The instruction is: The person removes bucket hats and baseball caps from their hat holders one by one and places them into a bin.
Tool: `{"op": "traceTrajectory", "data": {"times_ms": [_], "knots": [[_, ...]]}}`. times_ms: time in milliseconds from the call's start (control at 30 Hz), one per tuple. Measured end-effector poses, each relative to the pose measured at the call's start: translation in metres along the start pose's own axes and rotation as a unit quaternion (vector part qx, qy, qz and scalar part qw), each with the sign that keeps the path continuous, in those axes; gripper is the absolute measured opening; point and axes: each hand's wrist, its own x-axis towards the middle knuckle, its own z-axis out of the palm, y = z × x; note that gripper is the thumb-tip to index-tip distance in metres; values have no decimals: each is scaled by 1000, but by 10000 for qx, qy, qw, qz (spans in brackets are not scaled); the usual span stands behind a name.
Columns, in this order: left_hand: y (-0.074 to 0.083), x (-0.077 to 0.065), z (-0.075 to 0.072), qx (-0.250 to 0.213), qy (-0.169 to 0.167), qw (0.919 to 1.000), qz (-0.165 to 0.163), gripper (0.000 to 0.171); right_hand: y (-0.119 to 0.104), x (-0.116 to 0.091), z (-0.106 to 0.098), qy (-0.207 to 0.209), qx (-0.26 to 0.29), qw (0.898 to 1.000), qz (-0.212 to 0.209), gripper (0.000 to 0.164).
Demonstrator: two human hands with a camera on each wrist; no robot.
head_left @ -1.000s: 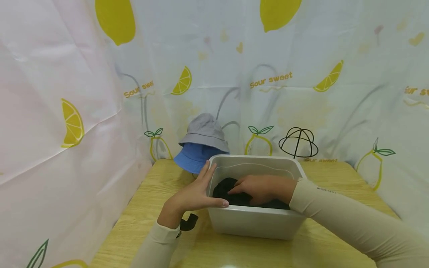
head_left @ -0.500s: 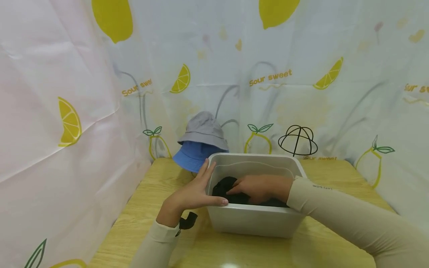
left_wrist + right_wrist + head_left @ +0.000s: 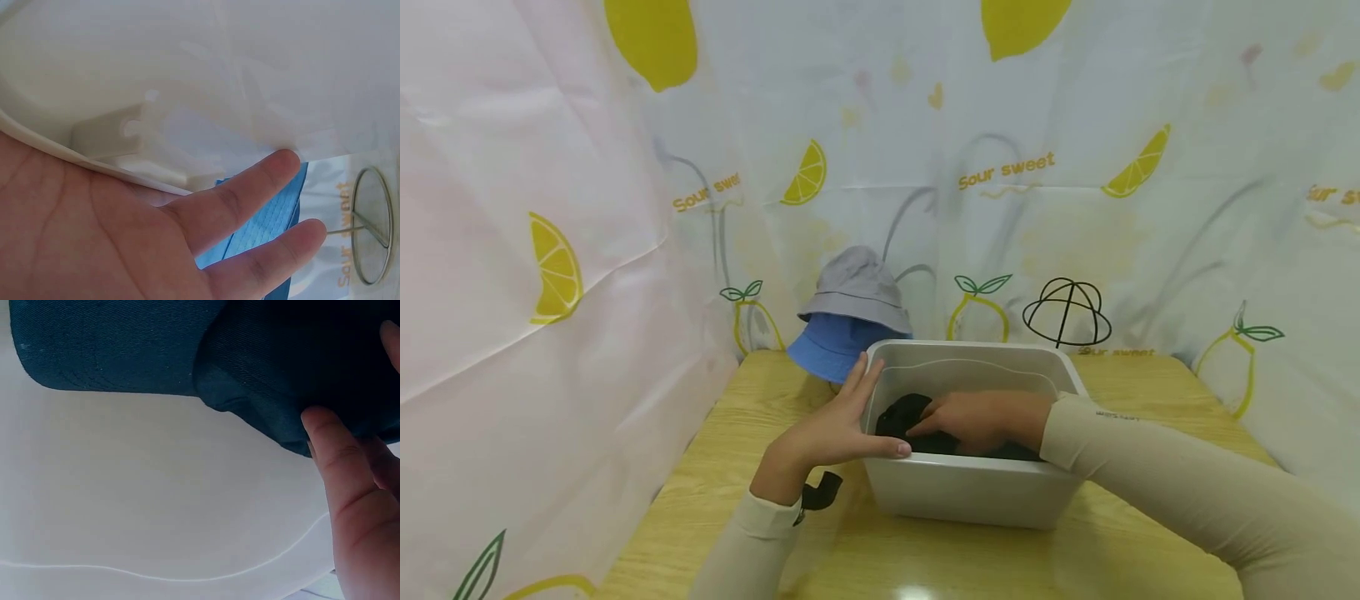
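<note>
My left hand rests at the left front corner of a white plastic bin, its fingers extended along the side and the thumb on the front rim. Inside the bin lies a dark cap; the right wrist view shows its stiff brim and soft crown in dark blue-green. My right hand reaches into the bin over this cap. One finger stretches out on the fabric, and several fingertips touch the crown in the right wrist view. Its lower fingers are partly hidden.
Behind the bin's left back corner, a grey bucket hat sits on top of a blue bucket hat. A black wire hat stand rises behind the bin's right end. Wood-grain table and lemon-print curtains surround the bin.
The head view shifts slightly, so the scene sits a little higher in frame. Both hands, the bin and the cap keep nearly the same places.
</note>
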Motion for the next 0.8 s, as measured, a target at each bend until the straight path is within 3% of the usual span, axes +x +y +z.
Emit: {"op": "traceTrajectory", "data": {"times_ms": [333,533,800], "knots": [[0,0,-1,56,-7,10000,-8,127,8,-6,-9,149,152,9997,-106,73],[-1,0,0,100,-16,9999,-8,128,14,-15,-13,88,428,9986,293,80],[1,-1,-1,48,-22,10000,-27,128,24,-36,-23,415,939,9916,790,68]]}}
